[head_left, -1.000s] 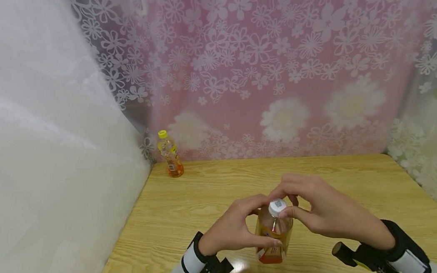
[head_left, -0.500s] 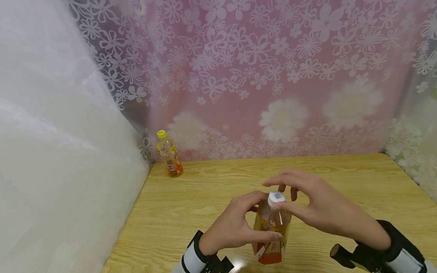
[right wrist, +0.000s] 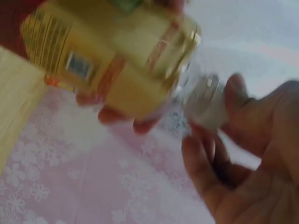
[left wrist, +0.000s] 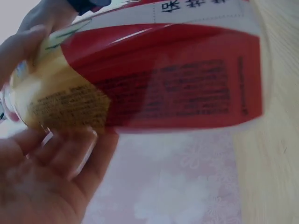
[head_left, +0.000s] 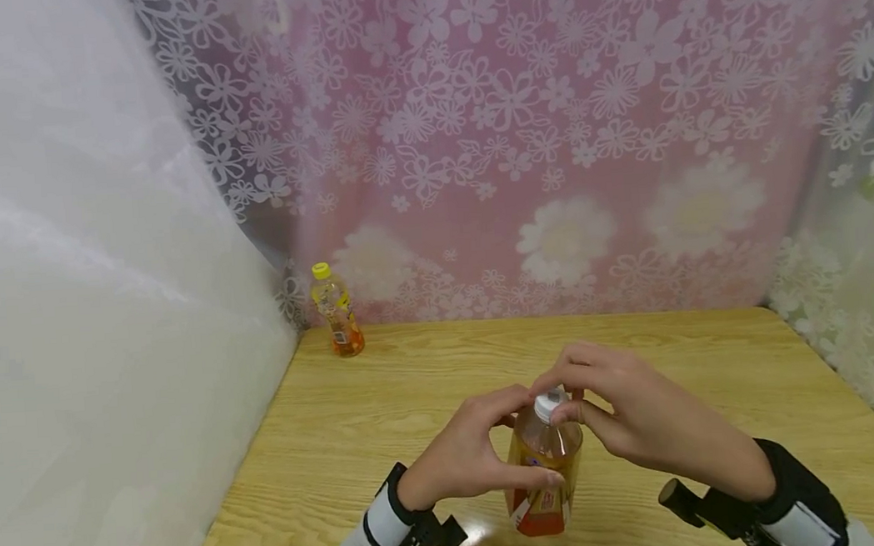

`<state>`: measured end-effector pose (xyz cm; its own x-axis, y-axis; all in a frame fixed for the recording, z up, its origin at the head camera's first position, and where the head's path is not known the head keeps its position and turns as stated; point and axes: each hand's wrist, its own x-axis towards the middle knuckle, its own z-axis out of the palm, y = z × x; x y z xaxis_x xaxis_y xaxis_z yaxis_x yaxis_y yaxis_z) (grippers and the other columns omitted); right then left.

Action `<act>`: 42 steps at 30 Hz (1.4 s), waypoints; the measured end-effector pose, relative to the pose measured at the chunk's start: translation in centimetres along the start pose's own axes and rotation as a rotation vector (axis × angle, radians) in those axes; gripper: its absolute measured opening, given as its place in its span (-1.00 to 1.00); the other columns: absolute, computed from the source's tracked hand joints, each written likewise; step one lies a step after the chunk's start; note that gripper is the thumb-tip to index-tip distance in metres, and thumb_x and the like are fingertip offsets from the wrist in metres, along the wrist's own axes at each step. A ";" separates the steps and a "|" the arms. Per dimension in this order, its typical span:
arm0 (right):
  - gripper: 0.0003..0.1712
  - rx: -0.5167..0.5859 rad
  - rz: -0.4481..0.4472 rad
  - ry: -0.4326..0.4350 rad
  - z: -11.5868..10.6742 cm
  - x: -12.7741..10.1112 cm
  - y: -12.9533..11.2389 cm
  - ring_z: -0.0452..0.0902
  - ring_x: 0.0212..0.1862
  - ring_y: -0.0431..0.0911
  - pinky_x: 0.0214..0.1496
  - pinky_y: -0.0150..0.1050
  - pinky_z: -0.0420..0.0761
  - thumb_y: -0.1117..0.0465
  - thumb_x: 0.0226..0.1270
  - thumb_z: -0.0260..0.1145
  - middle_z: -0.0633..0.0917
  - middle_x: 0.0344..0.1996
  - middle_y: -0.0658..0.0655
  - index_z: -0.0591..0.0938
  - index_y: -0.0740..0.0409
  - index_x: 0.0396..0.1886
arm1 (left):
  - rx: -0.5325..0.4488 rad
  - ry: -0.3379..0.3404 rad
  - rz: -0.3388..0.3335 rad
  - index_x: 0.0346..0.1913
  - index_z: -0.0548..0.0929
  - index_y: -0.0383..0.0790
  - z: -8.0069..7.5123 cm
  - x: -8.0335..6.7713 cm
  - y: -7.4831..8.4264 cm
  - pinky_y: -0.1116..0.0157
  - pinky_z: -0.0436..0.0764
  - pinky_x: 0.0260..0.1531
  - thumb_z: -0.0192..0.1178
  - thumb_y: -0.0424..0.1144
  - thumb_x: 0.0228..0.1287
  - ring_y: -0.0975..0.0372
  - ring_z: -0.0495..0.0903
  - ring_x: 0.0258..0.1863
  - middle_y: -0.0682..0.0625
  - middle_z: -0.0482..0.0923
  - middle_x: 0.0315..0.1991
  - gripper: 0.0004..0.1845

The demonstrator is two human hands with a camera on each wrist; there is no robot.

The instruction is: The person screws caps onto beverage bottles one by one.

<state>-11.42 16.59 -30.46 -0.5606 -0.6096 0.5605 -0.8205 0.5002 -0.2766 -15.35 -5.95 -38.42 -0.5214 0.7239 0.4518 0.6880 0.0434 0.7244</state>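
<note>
A clear plastic drink bottle (head_left: 540, 521) with a red and gold label stands before me, lifted close over the table. My left hand (head_left: 474, 453) grips its body, thumb across the near side and fingers round the far side. The label's red part with printed text fills much of the left wrist view, where the bottle (left wrist: 163, 88) lies across above the fingers. My right hand (head_left: 633, 411) pinches the white cap (head_left: 547, 406) between thumb and fingers. In the right wrist view, the thumb presses one side of the cap (right wrist: 205, 105), with fingertips on the other.
A second bottle (head_left: 339, 316), yellow-capped with orange liquid low in it, stands at the back left corner of the wooden table (head_left: 398, 367). A pink flowered curtain (head_left: 439, 181) hangs behind, and a white sheet (head_left: 110, 326) borders the left side.
The right hand's fingers spread off the cap half a second ago and have come back round it, tilting the wrist slightly. The left hand keeps its grip; the bottle has shifted slightly.
</note>
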 end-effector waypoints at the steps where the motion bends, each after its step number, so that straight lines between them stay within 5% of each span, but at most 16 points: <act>1: -0.66 -0.033 0.045 0.023 0.4 -0.1 -0.2 0.39 -0.30 -0.38 -0.30 -0.45 0.45 0.29 0.21 0.51 0.57 -0.26 -0.28 0.71 -0.13 -0.05 | 0.021 0.021 -0.016 0.29 0.51 0.11 0.1 0.0 0.0 0.39 0.64 -0.01 0.53 -0.16 0.16 0.46 0.61 -0.05 0.18 0.63 0.01 -0.36; 8: -0.82 -0.153 0.311 0.135 2.3 -0.5 -1.1 0.27 -0.35 -0.29 -0.31 -0.39 0.35 0.19 0.26 0.51 0.49 -0.36 -0.22 0.72 -0.08 -0.17 | 0.145 0.148 -0.103 0.30 0.51 0.09 1.4 0.1 0.5 0.49 0.64 -0.14 0.46 0.00 0.23 0.44 0.62 -0.07 0.20 0.60 0.06 -0.41; 15: -0.64 -0.113 0.337 0.131 2.3 -0.6 -0.3 0.41 -0.25 -0.28 -0.26 -0.33 0.49 0.15 0.24 0.53 0.63 -0.20 -0.19 0.71 -0.07 0.04 | 0.184 0.158 -0.092 0.32 0.49 0.09 0.7 0.0 -0.1 0.44 0.64 -0.07 0.47 0.00 0.23 0.45 0.60 -0.03 0.19 0.59 0.09 -0.38; 19: -0.47 -0.091 0.375 0.093 1.3 -1.2 0.5 0.48 -0.13 -0.26 -0.18 -0.26 0.56 0.09 0.31 0.48 0.67 0.01 -0.12 0.61 -0.10 0.27 | 0.171 0.182 -0.165 0.39 0.43 0.06 -1.1 0.1 -1.5 0.27 0.64 0.07 0.46 0.01 0.23 0.36 0.59 0.09 0.16 0.57 0.17 -0.30; 27: -0.63 -0.067 0.450 0.030 0.4 -3.3 2.6 0.45 -0.17 -0.28 -0.26 -0.32 0.51 0.06 0.43 0.38 0.64 -0.01 -0.15 0.64 -0.15 0.19 | 0.273 0.498 -0.424 0.45 0.39 -0.09 -9.0 0.1 -8.7 0.00 0.63 0.07 0.47 0.00 0.23 0.00 0.52 0.14 -0.12 0.42 0.19 -0.22; 33: -0.73 -0.028 0.483 0.016 0.5 -5.0 4.0 0.47 -0.23 -0.35 -0.33 -0.36 0.50 0.09 0.48 0.34 0.66 -0.04 -0.19 0.66 -0.14 0.12 | 0.389 0.636 -0.499 0.48 0.37 -0.21 -14.9 0.7 -15.5 -0.05 0.59 0.17 0.43 -0.12 0.30 -0.14 0.51 0.23 -0.27 0.35 0.30 -0.25; 37: -0.76 -0.021 0.493 0.006 0.8 -5.6 4.4 0.47 -0.26 -0.37 -0.35 -0.36 0.51 0.09 0.48 0.33 0.66 -0.08 -0.23 0.67 -0.15 0.09 | 0.449 0.689 -0.521 0.42 0.42 -0.27 -16.3 0.7 -18.3 -0.08 0.60 0.15 0.41 -0.18 0.31 -0.12 0.52 0.23 -0.25 0.42 0.28 -0.33; 42: -0.76 0.011 0.500 -0.013 1.2 -6.2 4.8 0.44 -0.29 -0.38 -0.38 -0.38 0.51 0.09 0.48 0.34 0.65 -0.11 -0.27 0.67 -0.18 0.09 | 0.451 0.622 -0.604 0.52 0.24 -0.26 -17.1 0.2 -20.8 -0.10 0.48 0.29 0.29 -0.25 0.43 -0.12 0.43 0.35 -0.26 0.37 0.37 -0.30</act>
<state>-11.98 22.03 -36.20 -0.8868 -0.3049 0.3473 -0.4523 0.7267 -0.5170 -38.39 -18.46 -44.47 -0.9338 0.0068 0.3578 0.2788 0.6408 0.7153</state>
